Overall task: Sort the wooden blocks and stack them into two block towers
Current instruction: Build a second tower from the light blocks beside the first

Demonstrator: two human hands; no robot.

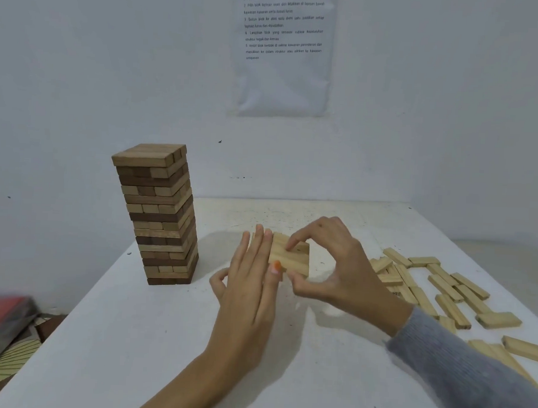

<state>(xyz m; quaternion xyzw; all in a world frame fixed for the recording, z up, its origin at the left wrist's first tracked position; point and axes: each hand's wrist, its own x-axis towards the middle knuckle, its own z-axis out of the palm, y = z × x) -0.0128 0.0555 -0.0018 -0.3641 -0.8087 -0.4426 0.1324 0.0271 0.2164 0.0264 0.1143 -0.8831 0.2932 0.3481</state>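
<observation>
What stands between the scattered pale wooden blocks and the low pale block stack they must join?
Nothing separate: only the person's own right hand, pinching the low pale block stack, sits between it and the scattered pale wooden blocks.

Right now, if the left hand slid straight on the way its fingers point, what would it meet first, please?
Probably nothing close: the left hand lies flat along the pale stack, fingers aimed over bare table toward the wall. The tall tower stands well to its left.

Tall brown tower (pixel 162 217) left, low pale stack (pixel 296 260) centre, loose blocks (pixel 452 310) right
</observation>
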